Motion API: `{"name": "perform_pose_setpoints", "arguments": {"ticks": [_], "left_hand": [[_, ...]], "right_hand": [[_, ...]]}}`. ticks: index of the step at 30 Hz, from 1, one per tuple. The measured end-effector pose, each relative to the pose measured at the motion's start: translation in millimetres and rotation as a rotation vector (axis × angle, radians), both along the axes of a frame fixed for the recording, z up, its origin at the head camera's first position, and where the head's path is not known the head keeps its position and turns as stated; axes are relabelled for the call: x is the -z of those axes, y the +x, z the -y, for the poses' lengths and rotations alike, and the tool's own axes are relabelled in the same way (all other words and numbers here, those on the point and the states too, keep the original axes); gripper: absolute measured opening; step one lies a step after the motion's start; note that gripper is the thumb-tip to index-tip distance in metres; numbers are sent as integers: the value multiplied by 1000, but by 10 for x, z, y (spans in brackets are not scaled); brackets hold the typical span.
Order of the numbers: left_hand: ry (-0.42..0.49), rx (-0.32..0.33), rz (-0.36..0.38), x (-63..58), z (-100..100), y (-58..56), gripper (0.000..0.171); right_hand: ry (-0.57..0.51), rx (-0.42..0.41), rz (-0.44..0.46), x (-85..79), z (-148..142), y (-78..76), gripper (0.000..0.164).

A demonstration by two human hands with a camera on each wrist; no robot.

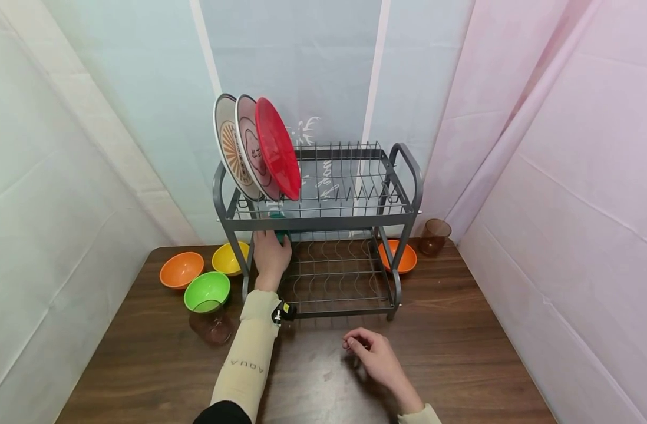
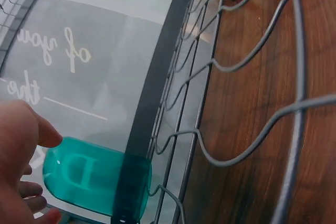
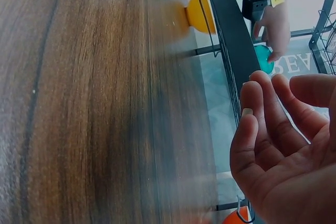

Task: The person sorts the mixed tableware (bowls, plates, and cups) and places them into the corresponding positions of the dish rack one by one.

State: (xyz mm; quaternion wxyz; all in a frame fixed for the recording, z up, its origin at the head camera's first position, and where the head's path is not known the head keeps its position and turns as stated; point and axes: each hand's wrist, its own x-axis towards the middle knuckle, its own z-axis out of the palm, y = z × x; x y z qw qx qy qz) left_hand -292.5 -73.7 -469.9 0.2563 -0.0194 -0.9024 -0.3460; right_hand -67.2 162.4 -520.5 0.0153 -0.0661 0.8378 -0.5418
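Observation:
My left hand point(image 1: 270, 256) reaches under the upper tier of a two-tier dish rack point(image 1: 323, 224). Its thumb and fingers straddle the top end of a translucent teal cup point(image 2: 86, 174) at the lower tier's left rear; in the head view that cup is mostly hidden by the hand and the rack. A dark rail crosses the cup in the left wrist view. My right hand point(image 1: 373, 356), loosely curled around nothing, hovers over the table in front of the rack. A red plate point(image 1: 277, 150) and two patterned plates stand on edge in the upper tier's left part.
Left of the rack are an orange bowl point(image 1: 181, 270), a yellow bowl point(image 1: 229, 259), a green bowl point(image 1: 207, 288) and a brown glass point(image 1: 212, 327). Another orange bowl point(image 1: 405, 259) and brown glass point(image 1: 435, 237) sit at the right. White sheeting surrounds the wooden table point(image 1: 461, 353).

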Motion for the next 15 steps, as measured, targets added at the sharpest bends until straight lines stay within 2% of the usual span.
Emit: {"name": "perform_pose_setpoints", "arguments": {"ticks": [3,7,11,15], "left_hand": [[54,18,-7,-2,-3,88,58],[155,54,38,-18,-20,235,47],[261,101,84,-42,-46,406,41],[365,159,77,-58,-62,568,35]], "right_hand": [[-7,3,-1,10,-11,0,17],[4,27,-1,24,-33,-5,15],[71,68,-43,23,-62,-18,10],[147,106,-80,6,-112,-37,7]]}}
